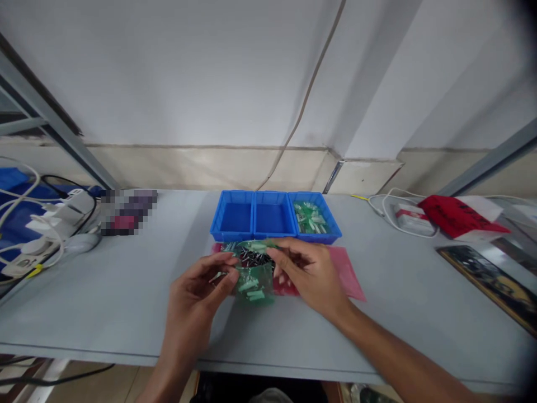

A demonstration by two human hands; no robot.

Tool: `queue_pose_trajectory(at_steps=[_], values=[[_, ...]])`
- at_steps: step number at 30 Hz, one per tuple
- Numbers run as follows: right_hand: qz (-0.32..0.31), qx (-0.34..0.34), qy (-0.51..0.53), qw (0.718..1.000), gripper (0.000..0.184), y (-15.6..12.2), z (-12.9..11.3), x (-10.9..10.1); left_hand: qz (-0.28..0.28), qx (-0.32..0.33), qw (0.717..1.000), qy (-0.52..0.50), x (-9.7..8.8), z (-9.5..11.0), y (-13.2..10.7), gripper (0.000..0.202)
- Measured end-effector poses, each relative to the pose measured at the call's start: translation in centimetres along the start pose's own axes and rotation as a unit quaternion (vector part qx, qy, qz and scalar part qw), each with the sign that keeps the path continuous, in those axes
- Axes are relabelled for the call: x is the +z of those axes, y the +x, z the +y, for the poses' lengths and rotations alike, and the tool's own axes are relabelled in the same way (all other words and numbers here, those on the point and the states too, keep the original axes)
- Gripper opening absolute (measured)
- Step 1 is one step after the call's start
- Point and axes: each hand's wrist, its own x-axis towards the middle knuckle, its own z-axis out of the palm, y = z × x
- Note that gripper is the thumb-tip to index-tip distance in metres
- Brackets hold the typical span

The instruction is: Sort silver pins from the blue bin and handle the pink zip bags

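Between my hands hangs a small green translucent plastic bag (255, 284) with several pale pieces in it. My left hand (199, 294) pinches its left edge, thumb against the fingers. My right hand (310, 274) grips the upper right part of the bag, its fingertips partly hidden. Just behind the bag, a pile of dark and silvery screw-like pieces (254, 257) lies partly covered by my fingers. Under it spreads a pink sheet or bag (346, 271) on the table. A blue three-compartment bin (274, 237) stands beyond; green bags with pale pieces (311, 217) fill its right compartment.
On the grey table (138, 302), white chargers and cables (59, 215) lie tangled at the left. To the right are a white box (415, 218), a red packet (457, 215) and a dark phone-like slab (490, 282). A wall rises behind the table.
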Motion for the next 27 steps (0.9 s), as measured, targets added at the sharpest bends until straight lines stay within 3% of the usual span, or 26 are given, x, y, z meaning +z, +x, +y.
queue_pose_trajectory(at_steps=[5,8,10,15,18,23,27], values=[[-0.003,-0.106,-0.042,0.994,0.024,0.3,-0.7,-0.4,0.016,-0.014,1.000,-0.012,0.2,0.4,0.5,0.040],[-0.010,-0.127,-0.048,0.991,0.024,0.3,-1.1,-0.5,0.014,-0.015,1.000,-0.007,0.2,0.7,0.7,0.042],[-0.013,-0.114,-0.030,0.993,0.023,0.3,-1.1,-0.4,0.011,-0.016,1.000,-0.008,0.3,0.8,0.6,0.043],[-0.036,-0.002,0.029,0.999,0.029,0.2,-0.2,0.0,0.022,-0.020,0.999,-0.015,0.4,0.9,0.6,0.043],[-0.031,0.006,0.058,0.998,0.033,0.2,0.1,0.2,0.042,-0.011,0.999,-0.022,0.6,0.6,0.5,0.041],[-0.015,-0.001,0.118,0.993,0.062,0.3,0.2,0.2,0.062,0.013,0.998,-0.018,1.3,0.1,0.1,0.036],[0.011,0.029,0.139,0.990,0.043,0.4,-0.1,0.4,0.048,0.045,0.998,0.022,2.4,0.2,-0.4,0.040]])
